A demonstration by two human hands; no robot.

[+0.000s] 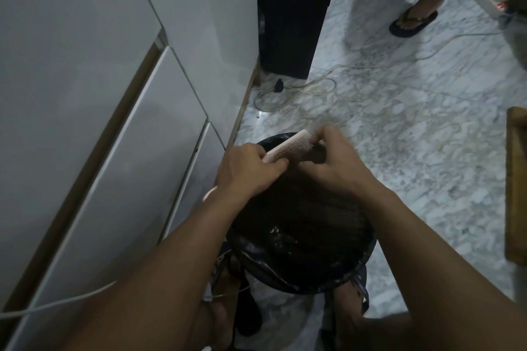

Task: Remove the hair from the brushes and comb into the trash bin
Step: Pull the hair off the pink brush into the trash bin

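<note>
A pale pink hair brush with short bristles is held over the round trash bin, which is lined with a black bag. My left hand grips the brush near its handle end, and the handle tip shows below my wrist. My right hand pinches at the bristles at the brush's far end, thumb and fingers closed together. Any hair between those fingers is too dark and blurred to make out. The inside of the bin is dark.
White cabinet doors run along the left. A dark box stands behind. Cables trail over the marble floor. Another person's feet in flip-flops stand at the top right. A wooden edge is at right.
</note>
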